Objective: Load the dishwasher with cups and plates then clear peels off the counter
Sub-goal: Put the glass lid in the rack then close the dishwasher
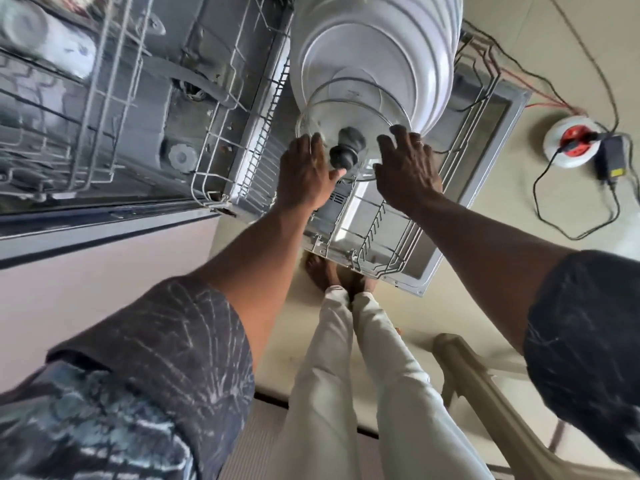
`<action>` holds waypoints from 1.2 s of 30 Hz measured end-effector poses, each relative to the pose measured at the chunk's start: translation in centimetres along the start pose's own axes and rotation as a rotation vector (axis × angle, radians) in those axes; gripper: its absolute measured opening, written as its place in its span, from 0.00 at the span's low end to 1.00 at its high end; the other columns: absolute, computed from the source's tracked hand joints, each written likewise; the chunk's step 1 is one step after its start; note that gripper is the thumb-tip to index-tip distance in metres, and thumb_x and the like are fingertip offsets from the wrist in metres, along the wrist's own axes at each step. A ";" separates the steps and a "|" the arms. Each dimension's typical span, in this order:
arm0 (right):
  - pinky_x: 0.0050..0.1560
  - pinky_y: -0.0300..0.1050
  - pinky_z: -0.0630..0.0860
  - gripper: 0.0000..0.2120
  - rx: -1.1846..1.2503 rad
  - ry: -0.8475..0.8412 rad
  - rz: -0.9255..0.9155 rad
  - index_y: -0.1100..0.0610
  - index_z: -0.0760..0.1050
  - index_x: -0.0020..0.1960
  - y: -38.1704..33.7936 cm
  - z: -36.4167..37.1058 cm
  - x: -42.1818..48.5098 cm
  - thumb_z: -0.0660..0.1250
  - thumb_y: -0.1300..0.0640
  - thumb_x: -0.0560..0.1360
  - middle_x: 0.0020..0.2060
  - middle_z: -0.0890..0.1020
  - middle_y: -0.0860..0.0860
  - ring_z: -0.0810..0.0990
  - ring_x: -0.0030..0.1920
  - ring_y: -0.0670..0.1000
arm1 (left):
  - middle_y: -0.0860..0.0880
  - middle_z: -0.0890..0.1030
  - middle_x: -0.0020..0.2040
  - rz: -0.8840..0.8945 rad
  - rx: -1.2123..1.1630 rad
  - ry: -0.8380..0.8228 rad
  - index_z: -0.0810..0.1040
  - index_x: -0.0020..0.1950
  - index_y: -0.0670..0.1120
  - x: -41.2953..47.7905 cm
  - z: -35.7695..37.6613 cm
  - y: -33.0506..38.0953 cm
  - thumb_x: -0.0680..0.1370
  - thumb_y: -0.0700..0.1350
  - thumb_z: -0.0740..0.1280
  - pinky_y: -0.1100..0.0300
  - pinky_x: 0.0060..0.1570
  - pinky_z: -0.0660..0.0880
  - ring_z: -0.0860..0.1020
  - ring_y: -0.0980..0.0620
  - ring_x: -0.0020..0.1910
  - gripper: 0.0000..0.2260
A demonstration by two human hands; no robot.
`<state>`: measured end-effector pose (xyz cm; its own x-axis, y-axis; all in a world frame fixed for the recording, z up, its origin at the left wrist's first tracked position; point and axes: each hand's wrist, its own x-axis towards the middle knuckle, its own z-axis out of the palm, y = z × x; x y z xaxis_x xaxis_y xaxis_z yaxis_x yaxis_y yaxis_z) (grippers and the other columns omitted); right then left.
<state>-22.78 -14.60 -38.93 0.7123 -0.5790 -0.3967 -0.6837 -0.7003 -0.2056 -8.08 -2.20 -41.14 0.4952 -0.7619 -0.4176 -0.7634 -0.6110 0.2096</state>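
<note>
Both hands on a glass lid (349,112) with a black knob (346,150), centre of the frame, held on edge over the pulled-out lower rack (377,223) of the dishwasher. Left hand (308,171) grips the lid's left rim, fingers along the edge, thumb tucked in just under the knob. Right hand (408,171) is at the right rim, fingers spread and touching the glass; cannot tell if it actually grips, thumb hidden. The hands are apart, with the knob between them. Just behind the lid, upper centre, a row of white plates (374,57) stands upright in the same rack, the nearest one close to or touching the lid, cannot tell which. The rack sits on the open dishwasher door (498,133). Upper left: upper rack (104,81) with blurred white dishes (24,26), type unclear. Right edge: a white and red cord reel (571,140) on the floor (554,46), with a black adapter (613,161) and cables just beside it. Lower right: part of a beige plastic chair (485,375). Bottom centre: the person's light trousers (346,375) and bare feet (322,271), near the door's corner. Dark patterned sleeves at both lower corners.
</note>
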 end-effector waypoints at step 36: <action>0.79 0.62 0.48 0.32 -0.327 -0.258 -0.668 0.53 0.53 0.83 12.3 -6.2 5.9 0.59 0.47 0.83 0.82 0.49 0.57 0.47 0.82 0.60 | 0.34 0.65 0.74 -1.040 -0.570 0.035 0.61 0.77 0.37 -4.9 7.4 17.0 0.77 0.65 0.63 0.46 0.72 0.60 0.63 0.35 0.74 0.40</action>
<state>-26.02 -29.21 -38.23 0.8690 0.0954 -0.4854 -0.0136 -0.9762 -0.2163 -26.56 -7.23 -42.06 0.7864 0.1571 -0.5974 0.3030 -0.9409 0.1514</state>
